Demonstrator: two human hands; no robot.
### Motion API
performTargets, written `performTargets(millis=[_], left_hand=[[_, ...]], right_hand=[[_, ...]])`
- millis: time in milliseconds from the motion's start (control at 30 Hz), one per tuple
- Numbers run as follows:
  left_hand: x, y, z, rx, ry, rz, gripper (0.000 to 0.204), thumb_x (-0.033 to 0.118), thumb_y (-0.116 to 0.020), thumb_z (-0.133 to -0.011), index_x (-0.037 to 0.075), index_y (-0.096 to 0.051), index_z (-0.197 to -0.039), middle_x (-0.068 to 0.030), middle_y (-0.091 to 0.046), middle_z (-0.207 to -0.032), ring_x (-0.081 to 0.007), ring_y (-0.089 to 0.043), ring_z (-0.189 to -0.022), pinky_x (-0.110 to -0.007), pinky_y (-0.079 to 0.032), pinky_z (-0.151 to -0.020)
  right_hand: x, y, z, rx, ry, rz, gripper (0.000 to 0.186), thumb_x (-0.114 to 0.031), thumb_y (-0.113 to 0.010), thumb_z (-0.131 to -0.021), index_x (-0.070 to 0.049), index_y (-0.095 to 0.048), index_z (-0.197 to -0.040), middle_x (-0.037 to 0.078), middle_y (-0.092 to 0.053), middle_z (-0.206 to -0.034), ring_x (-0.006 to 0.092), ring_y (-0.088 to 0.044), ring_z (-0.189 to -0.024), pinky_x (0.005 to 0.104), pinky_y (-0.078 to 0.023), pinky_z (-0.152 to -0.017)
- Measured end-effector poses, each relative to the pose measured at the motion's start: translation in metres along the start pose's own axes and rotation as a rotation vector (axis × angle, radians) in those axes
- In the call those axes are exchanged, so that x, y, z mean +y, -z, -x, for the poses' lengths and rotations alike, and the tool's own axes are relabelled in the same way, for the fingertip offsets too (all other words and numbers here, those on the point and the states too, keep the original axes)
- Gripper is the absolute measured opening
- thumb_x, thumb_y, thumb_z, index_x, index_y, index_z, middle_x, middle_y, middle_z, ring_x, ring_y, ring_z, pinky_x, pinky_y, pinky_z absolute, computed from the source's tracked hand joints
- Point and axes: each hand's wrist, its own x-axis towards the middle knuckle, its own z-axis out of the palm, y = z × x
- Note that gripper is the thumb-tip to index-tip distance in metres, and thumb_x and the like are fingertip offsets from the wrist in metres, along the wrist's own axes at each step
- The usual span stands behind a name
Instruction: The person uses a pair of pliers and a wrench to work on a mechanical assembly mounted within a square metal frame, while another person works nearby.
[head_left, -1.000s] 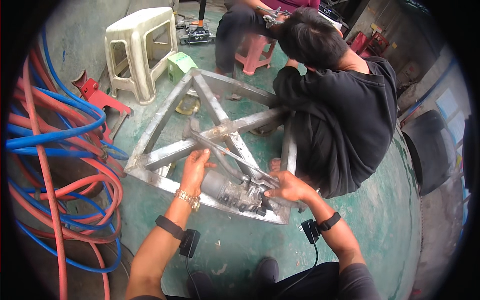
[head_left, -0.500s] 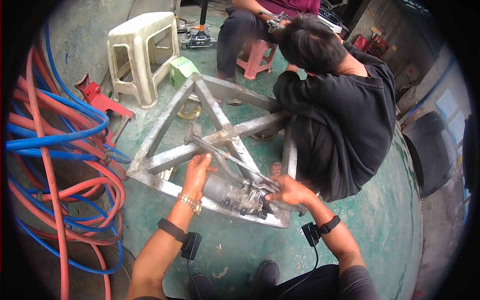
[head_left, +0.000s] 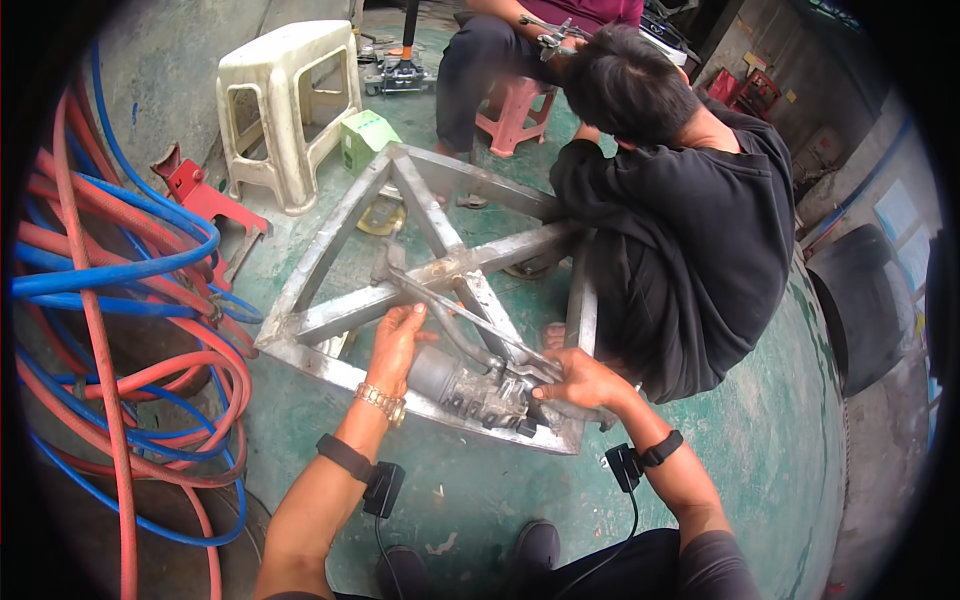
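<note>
A dirty grey motor (head_left: 437, 376) with a bracket and long metal linkage arms (head_left: 447, 305) rests on a silver welded metal frame (head_left: 335, 378). It looks like a wiper motor assembly. My right hand (head_left: 585, 382) is closed on the bracket end of the assembly, its thumb on the near side. My left hand (head_left: 397, 345) is beside the motor's rounded end, under the linkage arm. Its fingers are loosely bent and apart, with nothing visible in them; whether the fingertips touch the arm is hard to tell.
Red and blue hoses (head_left: 150, 290) lie coiled at left near a red metal stand (head_left: 205, 200). Behind the frame are a white stool (head_left: 285, 110) and a green box (head_left: 366, 140). A person in black (head_left: 690, 240) crouches at the right; another sits beyond, by a pink stool (head_left: 517, 115).
Almost nothing differs. My hands and the motor assembly keep their places; the view has shifted very slightly.
</note>
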Motion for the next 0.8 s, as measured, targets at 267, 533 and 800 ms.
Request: performTargets(millis=[267, 533, 800], left_hand=[[0.001, -0.0014, 0.0005, 0.015, 0.005, 0.008, 0.044, 0.034, -0.066, -0.096, -0.004, -0.055, -0.117, -0.0127, -0.061, -0.111, -0.0149, -0.062, -0.081, -0.029, -0.05, -0.078], [0.0015, -0.0011, -0.0002, 0.011, 0.011, -0.003, 0.047, 0.034, -0.066, -0.097, -0.006, -0.054, -0.12, -0.0149, -0.061, -0.114, -0.0156, -0.062, -0.081, -0.03, -0.05, -0.079], [0.0007, -0.0008, -0.0007, 0.008, -0.01, -0.04, 0.046, 0.033, -0.061, -0.099, -0.008, -0.057, -0.119, -0.0155, -0.059, -0.118, -0.0189, -0.063, -0.085, -0.032, -0.053, -0.078]], right_hand=[[-0.0075, 0.0021, 0.002, 0.005, -0.026, 0.015, 0.042, -0.02, -0.081, -0.081, 0.0, -0.065, -0.114, 0.018, -0.071, -0.092, 0.0239, -0.067, -0.085, 0.0366, -0.05, -0.081], [-0.005, 0.0008, 0.0007, 0.003, -0.022, -0.001, 0.041, -0.019, -0.08, -0.081, -0.001, -0.065, -0.115, 0.017, -0.072, -0.091, 0.0211, -0.066, -0.084, 0.0354, -0.05, -0.081], [-0.006, 0.0008, 0.0013, 0.004, -0.008, -0.007, 0.04, -0.017, -0.08, -0.082, -0.001, -0.065, -0.115, 0.013, -0.071, -0.087, 0.0167, -0.063, -0.08, 0.0338, -0.05, -0.078]])
